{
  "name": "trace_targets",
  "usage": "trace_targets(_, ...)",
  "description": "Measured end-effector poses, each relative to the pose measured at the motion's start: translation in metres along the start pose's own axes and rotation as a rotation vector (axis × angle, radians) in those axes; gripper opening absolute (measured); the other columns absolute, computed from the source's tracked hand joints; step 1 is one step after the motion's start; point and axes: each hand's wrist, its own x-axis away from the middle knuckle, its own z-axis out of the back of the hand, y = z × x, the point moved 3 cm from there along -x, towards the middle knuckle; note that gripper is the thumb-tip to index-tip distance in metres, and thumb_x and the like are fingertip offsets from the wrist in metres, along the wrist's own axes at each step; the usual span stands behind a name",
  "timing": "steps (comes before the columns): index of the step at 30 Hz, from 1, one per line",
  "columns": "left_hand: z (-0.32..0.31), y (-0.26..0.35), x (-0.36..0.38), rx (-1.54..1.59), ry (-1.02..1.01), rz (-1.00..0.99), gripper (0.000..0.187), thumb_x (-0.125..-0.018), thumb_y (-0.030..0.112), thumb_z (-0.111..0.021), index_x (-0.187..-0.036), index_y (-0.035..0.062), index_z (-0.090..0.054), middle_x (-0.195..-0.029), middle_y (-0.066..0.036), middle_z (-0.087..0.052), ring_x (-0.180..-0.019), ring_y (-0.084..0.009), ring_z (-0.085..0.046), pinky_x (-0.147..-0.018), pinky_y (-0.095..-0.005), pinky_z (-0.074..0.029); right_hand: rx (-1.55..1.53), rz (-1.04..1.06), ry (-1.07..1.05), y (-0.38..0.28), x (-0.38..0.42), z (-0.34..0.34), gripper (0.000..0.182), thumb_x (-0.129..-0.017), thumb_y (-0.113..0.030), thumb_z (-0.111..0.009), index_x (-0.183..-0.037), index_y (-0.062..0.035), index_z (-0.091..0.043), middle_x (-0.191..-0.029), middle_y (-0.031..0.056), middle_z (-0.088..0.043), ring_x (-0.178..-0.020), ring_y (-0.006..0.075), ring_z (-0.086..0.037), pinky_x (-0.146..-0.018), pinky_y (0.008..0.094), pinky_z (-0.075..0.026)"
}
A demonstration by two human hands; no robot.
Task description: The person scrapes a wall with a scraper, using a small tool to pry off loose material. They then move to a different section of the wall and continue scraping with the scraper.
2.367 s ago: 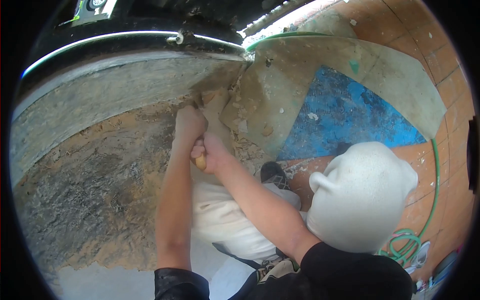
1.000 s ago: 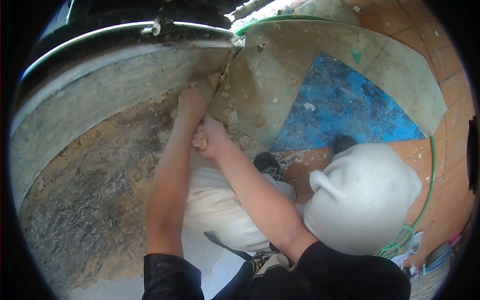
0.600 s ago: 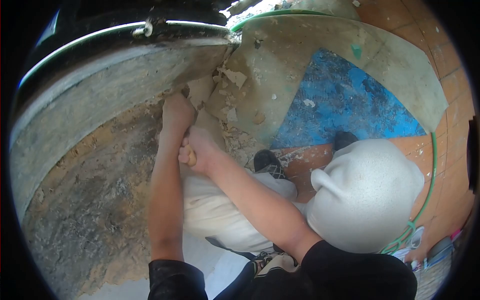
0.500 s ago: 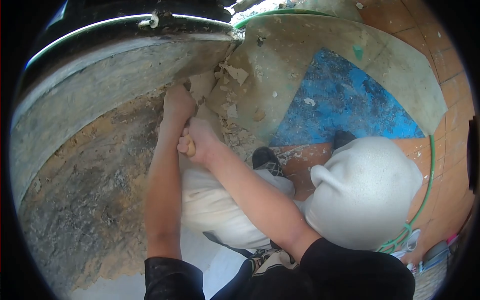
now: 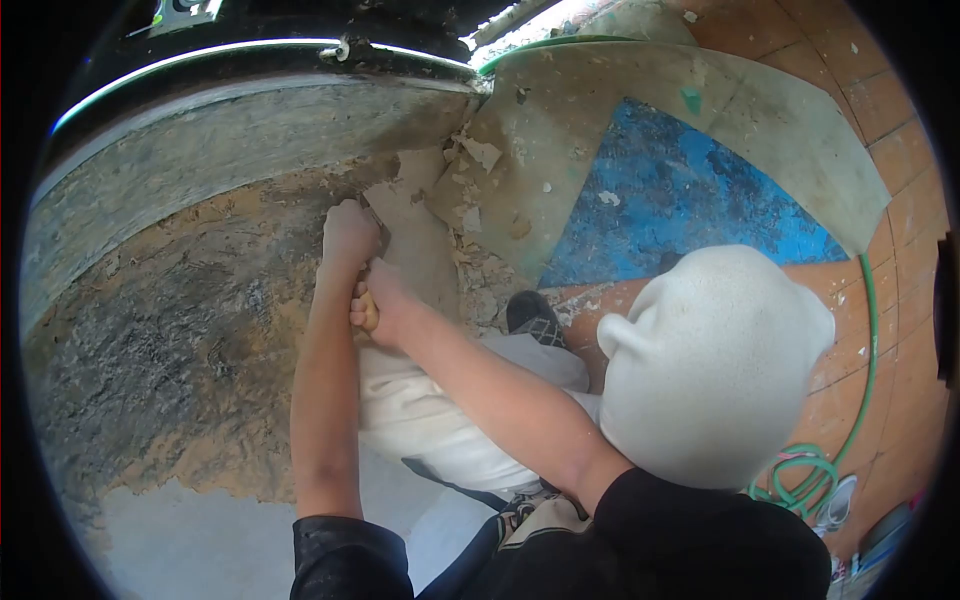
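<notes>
My right hand [image 5: 388, 305] is wrapped round the pale yellow handle [image 5: 370, 310] of a scraper, with the handle's end showing at the fingers. Just ahead, my left hand [image 5: 350, 236] is closed round the front part of the same tool. A short piece of thin dark blade [image 5: 376, 222] shows beside the left knuckles; the rest is hidden by the hands. The blade lies against the rough, partly stripped surface [image 5: 190, 330], at the edge of a pale coated strip [image 5: 415, 235].
Loose flakes [image 5: 483, 153] lie by a greenish sheet [image 5: 780, 120] with a blue triangular patch [image 5: 680, 200]. A grey ledge [image 5: 240, 155] runs along the far side. My white-trousered knee [image 5: 715, 370] is at the right. A green hose [image 5: 815, 480] coils on orange tiles [image 5: 905, 260].
Both hands have come slightly back toward me along the surface, still gripping the scraper. More of the pale strip ahead of them shows. The view has shifted a little.
</notes>
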Motion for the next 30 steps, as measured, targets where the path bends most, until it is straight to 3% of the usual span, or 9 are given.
trace_targets(3, -0.001, 0.001, -0.001, -0.041, 0.024, -0.022, 0.034, -0.088, 0.022, -0.05, -0.072, -0.007, -0.059, -0.076, -0.029, -0.061, -0.077, -0.0439, -0.061, -0.072, -0.0495, -0.049, 0.029, 0.024, -0.001, 0.001, -0.001, 0.002, 0.033, -0.097, -0.037, -0.037, -0.078, -0.0109, -0.04, -0.061, -0.0003, -0.039, -0.042, 0.0115, -0.039, -0.034, 0.0274, -0.034)
trace_targets(5, -0.001, 0.003, -0.001, 0.014, -0.034, 0.046, 0.02, -0.08, 0.014, -0.056, -0.079, -0.0056, -0.061, -0.08, -0.029, -0.063, -0.082, -0.0418, -0.063, -0.071, -0.0461, -0.051, 0.085, 0.06, 0.013, 0.001, -0.001, 0.002, 0.024, -0.097, -0.028, -0.036, -0.08, -0.0128, -0.044, -0.057, -0.0029, -0.04, -0.041, 0.0094, -0.038, -0.034, 0.0245, -0.034)
trace_targets(8, -0.003, 0.018, -0.006, 0.066, 0.008, -0.009, 0.02, -0.081, 0.012, -0.055, -0.074, -0.0056, -0.063, -0.078, -0.029, -0.062, -0.08, -0.0418, -0.063, -0.07, -0.0463, -0.052, 0.173, 0.089, 0.085, -0.011, -0.012, 0.008, 0.022, -0.095, -0.022, -0.035, -0.079, -0.0117, -0.045, -0.057, -0.0011, -0.039, -0.041, 0.0097, -0.038, -0.034, 0.0249, -0.033)
trace_targets(12, -0.016, 0.025, -0.028, 0.035, -0.006, -0.059, 0.021, -0.081, 0.011, -0.055, -0.072, -0.0051, -0.065, -0.076, -0.028, -0.062, -0.078, -0.0421, -0.064, -0.069, -0.0465, -0.052, 0.129, 0.083, 0.007, -0.03, -0.023, 0.007, 0.021, -0.093, -0.019, -0.034, -0.078, -0.0112, -0.046, -0.058, 0.0, -0.039, -0.04, 0.0097, -0.038, -0.034, 0.0251, -0.032)
trace_targets(15, -0.009, 0.024, -0.021, 0.118, 0.012, 0.041, 0.021, -0.081, 0.011, -0.054, -0.072, -0.0046, -0.065, -0.076, -0.027, -0.063, -0.077, -0.0423, -0.064, -0.07, -0.0464, -0.052, 0.107, 0.07, 0.035, -0.028, -0.022, 0.008, 0.026, -0.093, -0.023, -0.032, -0.072, -0.0097, -0.041, -0.058, 0.0014, -0.038, -0.039, 0.0119, -0.037, -0.033, 0.0275, -0.033)
trace_targets(21, -0.002, 0.016, -0.008, -0.017, -0.07, -0.016, 0.021, -0.081, 0.012, -0.054, -0.074, -0.0052, -0.065, -0.076, -0.027, -0.063, -0.078, -0.0415, -0.064, -0.07, -0.0462, -0.052, 0.118, 0.015, -0.006, -0.015, -0.002, 0.007, 0.021, -0.094, -0.024, -0.033, -0.081, -0.0101, -0.041, -0.063, 0.0016, -0.038, -0.04, 0.0129, -0.036, -0.033, 0.0271, -0.031)
trace_targets(24, -0.007, 0.0, -0.006, 0.013, 0.044, 0.061, 0.022, -0.081, 0.013, -0.053, -0.074, -0.005, -0.064, -0.076, -0.027, -0.063, -0.078, -0.0421, -0.064, -0.07, -0.046, -0.052, 0.126, 0.007, -0.02, -0.011, 0.0, 0.003, 0.018, -0.094, -0.024, -0.033, -0.084, -0.0104, -0.04, -0.065, 0.0019, -0.038, -0.04, 0.0129, -0.035, -0.034, 0.0272, -0.031)
trace_targets(26, -0.019, 0.004, -0.016, 0.016, 0.051, -0.116, 0.022, -0.08, 0.013, -0.053, -0.073, -0.005, -0.064, -0.076, -0.028, -0.063, -0.077, -0.0431, -0.063, -0.069, -0.0469, -0.052, 0.142, -0.009, 0.002, -0.023, -0.008, 0.005, 0.02, -0.094, -0.024, -0.033, -0.083, -0.0104, -0.041, -0.063, 0.0005, -0.038, -0.04, 0.012, -0.035, -0.034, 0.0277, -0.031)
trace_targets(30, -0.038, 0.023, -0.044, 0.059, 0.076, -0.098, 0.022, -0.08, 0.012, -0.053, -0.072, -0.0056, -0.063, -0.074, -0.03, -0.062, -0.078, -0.0433, -0.064, -0.069, -0.0477, -0.052, 0.088, 0.039, -0.111, -0.057, -0.035, 0.02, 0.02, -0.094, -0.024, -0.033, -0.082, -0.0108, -0.042, -0.06, -0.0009, -0.037, -0.04, 0.0108, -0.035, -0.034, 0.0283, -0.032)
